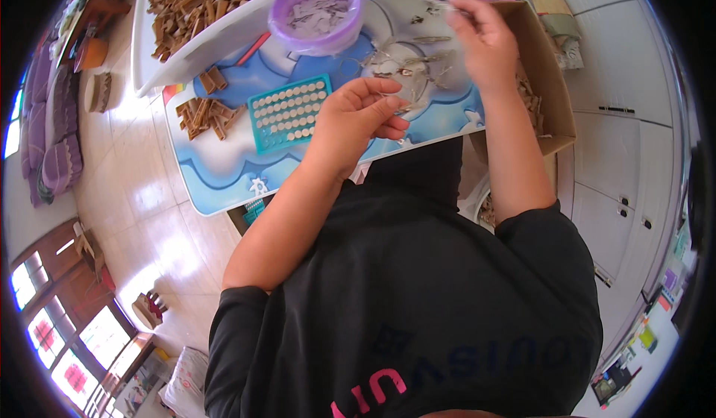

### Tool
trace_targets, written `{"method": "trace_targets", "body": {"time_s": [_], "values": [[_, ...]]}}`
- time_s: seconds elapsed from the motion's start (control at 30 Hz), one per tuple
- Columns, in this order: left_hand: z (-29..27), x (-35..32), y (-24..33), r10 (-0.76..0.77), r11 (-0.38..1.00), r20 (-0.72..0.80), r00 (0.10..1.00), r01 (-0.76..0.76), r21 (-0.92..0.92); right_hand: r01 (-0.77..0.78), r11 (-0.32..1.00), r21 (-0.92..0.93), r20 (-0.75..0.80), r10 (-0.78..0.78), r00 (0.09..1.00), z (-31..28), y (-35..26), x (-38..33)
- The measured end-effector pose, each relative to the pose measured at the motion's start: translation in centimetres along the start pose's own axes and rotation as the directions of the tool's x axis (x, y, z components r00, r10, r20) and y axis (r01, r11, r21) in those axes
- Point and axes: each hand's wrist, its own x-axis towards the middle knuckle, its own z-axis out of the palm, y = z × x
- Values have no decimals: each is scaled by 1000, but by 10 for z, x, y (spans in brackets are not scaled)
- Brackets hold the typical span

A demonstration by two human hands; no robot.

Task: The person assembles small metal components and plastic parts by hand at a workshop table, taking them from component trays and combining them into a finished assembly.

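While apart: two hands (pixel 358 116), one purple bowl (pixel 316 13)

head cam | looks steeply down | close over table (pixel 224 187)

Can't make out the tiny metal bits (pixel 406 64) near the left hand (pixel 358 116); white tray (pixel 149 52) cropped up top, bench (pixel 224 172) partly hidden by arms.

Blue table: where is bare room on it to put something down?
The blue table is bare along its near edge, below the teal tray. It is crowded around the metal clips between both hands, and by the brown pieces left of the tray.
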Motion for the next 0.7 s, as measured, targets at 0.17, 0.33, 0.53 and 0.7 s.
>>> {"method": "trace_targets", "body": {"time_s": [0.17,0.33,0.53,0.7], "values": [[-13,-17,-2,-52,994,38,998,56,-97,403,885,-232,246,-347,905,23,-35,-20],[-18,-28,-1,-75,996,37,996,77,-49,239,969,66,309,-248,918,32,-72,-54],[-31,-45,-6,-74,997,115,991,70,40,303,953,-23,321,-279,905,44,-69,-61],[-51,-65,8,-249,957,141,958,222,186,250,966,63,283,-258,924,55,-64,-67]]}}
